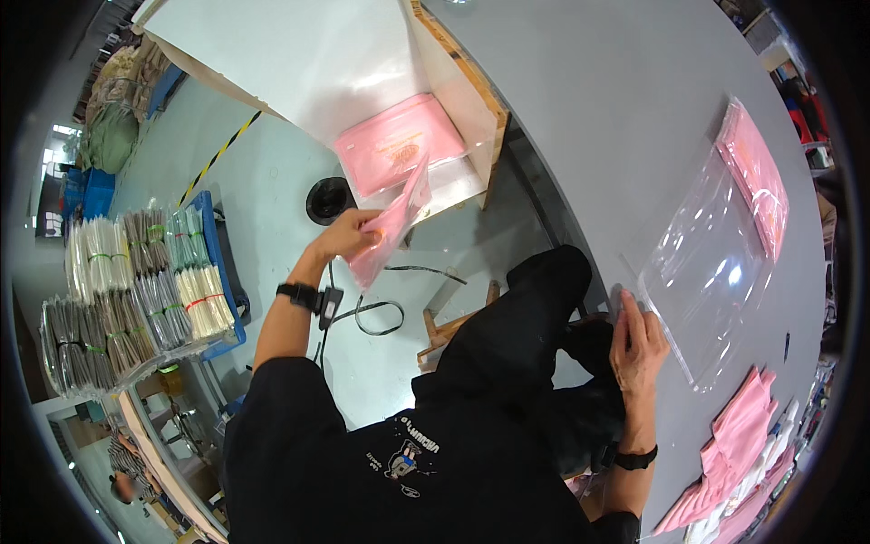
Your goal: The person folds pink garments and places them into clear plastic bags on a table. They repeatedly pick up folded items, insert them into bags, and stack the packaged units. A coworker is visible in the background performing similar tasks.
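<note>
My left hand (348, 233) grips a flat pink packet (387, 239) in clear plastic, tilted on edge in the air. Beyond it, more pink packets (401, 146) with orange print lie in a white-lined wooden box (469, 81). My right hand (637, 343) is at the edge of the grey table (612, 136), fingers half curled. Beside its fingertips lies a clear plastic bag (707, 285); whether they pinch its edge I cannot tell. At the bag's far end is a folded pink bundle (754, 183) with a white tie.
Pink garments (727, 442) and a dark pen-like thing (787, 347) lie on the table's right. Bundled plastic packets (143, 272) fill a blue cart (234, 292) at left. On the floor are a black bin (329, 200) and a cable (380, 319). Another person (129, 462) is at lower left.
</note>
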A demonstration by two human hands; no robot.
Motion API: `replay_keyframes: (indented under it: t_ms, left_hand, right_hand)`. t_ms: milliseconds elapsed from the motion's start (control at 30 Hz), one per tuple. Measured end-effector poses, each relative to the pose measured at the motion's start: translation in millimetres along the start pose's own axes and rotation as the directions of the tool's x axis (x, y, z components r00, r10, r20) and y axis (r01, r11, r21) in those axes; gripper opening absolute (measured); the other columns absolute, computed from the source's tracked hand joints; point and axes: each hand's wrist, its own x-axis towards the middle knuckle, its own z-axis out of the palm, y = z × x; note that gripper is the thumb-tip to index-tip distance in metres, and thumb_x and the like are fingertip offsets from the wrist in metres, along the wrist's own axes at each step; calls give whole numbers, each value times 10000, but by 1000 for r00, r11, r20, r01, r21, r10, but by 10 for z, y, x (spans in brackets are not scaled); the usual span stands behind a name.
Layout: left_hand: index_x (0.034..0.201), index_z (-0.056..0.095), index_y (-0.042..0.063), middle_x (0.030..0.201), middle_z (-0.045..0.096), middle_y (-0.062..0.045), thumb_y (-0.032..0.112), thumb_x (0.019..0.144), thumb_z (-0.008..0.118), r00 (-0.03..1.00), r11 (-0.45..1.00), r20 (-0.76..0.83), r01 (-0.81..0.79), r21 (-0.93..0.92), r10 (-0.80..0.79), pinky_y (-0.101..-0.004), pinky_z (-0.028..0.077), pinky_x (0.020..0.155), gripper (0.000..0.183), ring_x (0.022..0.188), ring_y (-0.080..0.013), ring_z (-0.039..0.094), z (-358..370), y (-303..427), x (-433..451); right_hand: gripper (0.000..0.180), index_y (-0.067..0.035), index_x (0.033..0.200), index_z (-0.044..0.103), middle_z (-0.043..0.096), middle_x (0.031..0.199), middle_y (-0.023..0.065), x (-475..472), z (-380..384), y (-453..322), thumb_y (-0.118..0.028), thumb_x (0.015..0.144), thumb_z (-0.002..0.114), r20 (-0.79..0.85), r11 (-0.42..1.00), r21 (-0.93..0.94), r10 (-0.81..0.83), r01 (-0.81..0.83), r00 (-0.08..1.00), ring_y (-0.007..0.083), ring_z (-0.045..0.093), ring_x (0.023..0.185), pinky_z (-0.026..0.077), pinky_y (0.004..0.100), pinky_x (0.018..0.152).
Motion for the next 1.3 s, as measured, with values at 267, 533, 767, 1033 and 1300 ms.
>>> replay_keyframes:
  t_ms: [267,533,767,1033,1300]
  left_hand:
    - [1341,709,108,1134,760,-113,222,923,765,956,838,-269,52,543,115,-399,567,824,437,960,-263,716,-1161,-12,1297]
    - [1100,753,25,936,770,-97,463,1016,685,935,920,-299,277,276,-192,-311,565,750,451,813,-163,706,487,-744,1694]
    - [1273,524,-80,1064,698,-224,337,1109,564,775,441,-335,-81,-894,-536,-365,660,801,450,897,-293,732,406,-954,2217]
    - [1419,443,-66,1272,571,-248,424,1061,629,639,324,-378,-206,-923,-670,-427,619,987,634,1098,-315,659,397,-879,2425]
    - [1383,509,-34,1281,543,-200,445,1052,627,449,207,-425,-456,-866,-786,-389,607,997,594,1120,-332,614,444,-634,2578]
  right_hand:
    - [426,-82,1215,764,477,733,53,39,21,-24,74,821,718,-11,998,-61,-18,17,1000,217,502,597,438,342,538]
    - [459,-57,1234,753,476,719,60,52,14,-34,89,801,708,-3,996,-86,1,-1,1000,220,503,601,446,344,549]
    - [480,-50,1236,746,468,708,59,48,30,-26,110,787,697,0,996,-84,9,-8,1000,219,495,597,442,344,548]
    - [489,-68,1238,755,453,707,44,64,20,-50,99,780,718,-19,997,-74,14,-15,1000,203,483,594,438,339,544]
    - [504,-90,1250,755,444,702,32,56,24,-34,88,779,731,-23,996,-91,12,-14,1000,202,485,590,439,340,538]
